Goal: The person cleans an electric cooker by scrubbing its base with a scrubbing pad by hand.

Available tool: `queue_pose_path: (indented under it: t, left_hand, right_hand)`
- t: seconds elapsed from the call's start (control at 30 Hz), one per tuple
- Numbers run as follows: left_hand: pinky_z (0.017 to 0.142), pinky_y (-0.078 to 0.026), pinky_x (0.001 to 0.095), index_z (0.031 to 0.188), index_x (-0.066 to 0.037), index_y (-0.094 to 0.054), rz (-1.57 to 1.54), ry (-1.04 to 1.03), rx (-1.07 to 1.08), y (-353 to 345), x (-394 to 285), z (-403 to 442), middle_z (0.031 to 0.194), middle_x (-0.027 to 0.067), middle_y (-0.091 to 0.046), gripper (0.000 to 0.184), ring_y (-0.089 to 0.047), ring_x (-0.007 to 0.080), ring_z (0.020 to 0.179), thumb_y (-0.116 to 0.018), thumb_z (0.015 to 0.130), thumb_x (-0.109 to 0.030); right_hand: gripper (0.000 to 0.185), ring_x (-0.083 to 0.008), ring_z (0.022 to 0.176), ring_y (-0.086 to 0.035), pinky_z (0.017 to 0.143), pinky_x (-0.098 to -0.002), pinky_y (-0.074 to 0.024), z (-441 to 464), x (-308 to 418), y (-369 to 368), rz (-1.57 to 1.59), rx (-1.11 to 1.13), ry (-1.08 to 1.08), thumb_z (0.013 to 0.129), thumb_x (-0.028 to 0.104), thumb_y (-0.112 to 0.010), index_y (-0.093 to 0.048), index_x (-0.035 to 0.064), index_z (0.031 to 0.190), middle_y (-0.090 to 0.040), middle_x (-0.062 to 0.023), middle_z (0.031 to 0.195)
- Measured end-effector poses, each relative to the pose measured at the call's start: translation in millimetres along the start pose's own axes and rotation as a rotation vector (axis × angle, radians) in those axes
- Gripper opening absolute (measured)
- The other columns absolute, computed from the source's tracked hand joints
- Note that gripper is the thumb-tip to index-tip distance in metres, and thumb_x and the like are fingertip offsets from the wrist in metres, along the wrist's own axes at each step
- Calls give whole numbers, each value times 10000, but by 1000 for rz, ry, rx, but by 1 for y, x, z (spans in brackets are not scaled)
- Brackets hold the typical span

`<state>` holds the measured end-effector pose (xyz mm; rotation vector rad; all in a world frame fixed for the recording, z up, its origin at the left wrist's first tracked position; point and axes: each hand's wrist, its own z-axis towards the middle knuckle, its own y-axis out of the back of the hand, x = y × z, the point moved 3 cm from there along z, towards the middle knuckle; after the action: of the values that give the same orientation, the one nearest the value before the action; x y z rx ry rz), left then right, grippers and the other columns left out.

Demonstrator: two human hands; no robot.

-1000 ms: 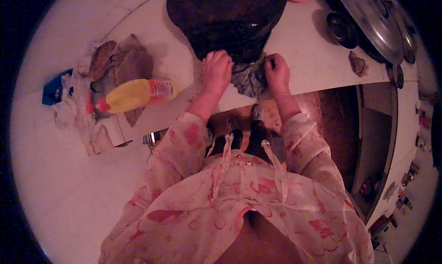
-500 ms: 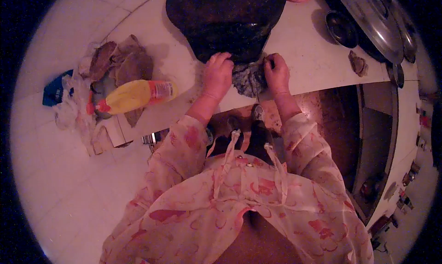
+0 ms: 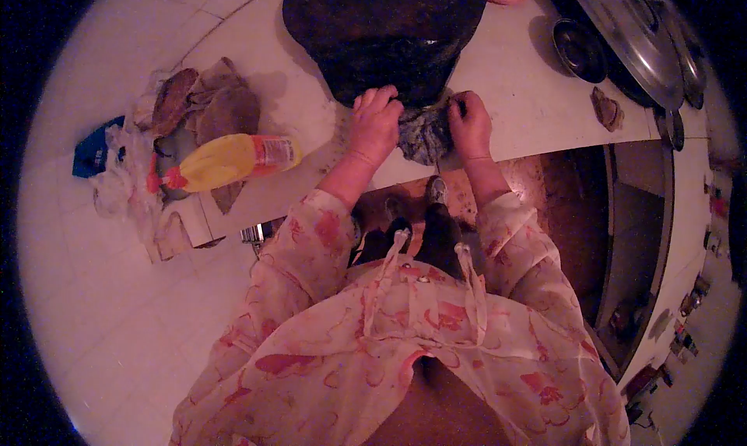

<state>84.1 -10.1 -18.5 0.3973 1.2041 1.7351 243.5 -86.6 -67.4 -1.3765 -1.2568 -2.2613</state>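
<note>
A large dark, shiny thing (image 3: 385,33), which looks like a black plastic bag, lies at the counter's near edge, wide at the far end and narrow toward me. Its crumpled, thin grey-black end (image 3: 426,138) bunches between my hands and hangs at the counter edge. My left hand (image 3: 377,119) is on the left side of this narrow end, fingers bent and closed on the plastic. On the right side my right hand (image 3: 471,123) is closed in a pinch at the crumpled plastic; its fingertips are partly hidden.
On the left lie a yellow squeeze bottle (image 3: 218,163) with a red cap, brown cloths (image 3: 226,115), clear plastic (image 3: 117,189) and a blue packet (image 3: 99,149). A black bowl (image 3: 580,50), a metal lid (image 3: 622,33) and a brown scrap (image 3: 606,109) are on the right. Open shelving (image 3: 638,236) stands below.
My left hand has shifted slightly right, closer to the crumpled plastic, which is bunched a little narrower. My right hand has barely moved.
</note>
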Motion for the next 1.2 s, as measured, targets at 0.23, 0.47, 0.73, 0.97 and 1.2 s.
queue_pose_path:
  t: [0.23, 0.47, 0.73, 0.97, 1.2]
  left_hand:
    - [759, -398, 410, 759, -50, -577, -79, 31, 39, -1, 1, -2, 982, 91, -538, 103, -483, 297, 901, -554, 658, -47]
    - [832, -386, 397, 759, -42, -586, -33, 2, 1, -6, -2, -4, 1060, 80, -543, 118, -480, 280, 1031, -564, 644, -32]
    - [822, -391, 390, 769, -36, -585, -17, 122, 77, -3, 1, -8, 985, 94, -547, 102, -490, 300, 938, -570, 668, -40]
    - [824, -392, 401, 976, -77, -615, 2, 414, -245, 16, 36, -26, 994, 122, -541, 265, -481, 314, 935, -593, 714, -41]
    - [821, -393, 404, 991, -98, -620, 44, 367, -167, 23, 32, -21, 1011, 108, -537, 271, -480, 306, 933, -589, 724, -63]
  right_hand:
    - [94, -371, 801, -543, 679, -425, -445, -1, 3, 2, 37, 7, -6, 766, 121, -556, -532, 71, 842, -561, -155, 838]
    - [101, -371, 804, -545, 682, -424, -449, -1, 4, 3, 49, 21, -30, 772, 139, -552, -538, 73, 848, -562, -158, 841]
    - [110, -365, 812, -553, 694, -422, -453, -2, 2, 2, 48, 14, -37, 774, 158, -560, -544, 80, 850, -565, -151, 870]
    - [116, -374, 818, -554, 694, -428, -450, 0, -1, 1, 52, 17, -24, 778, 157, -558, -539, 77, 859, -570, -154, 878]
    - [132, -381, 812, -557, 695, -430, -449, 2, 2, 4, 28, 35, -38, 774, 162, -563, -539, 65, 862, -578, -167, 866]
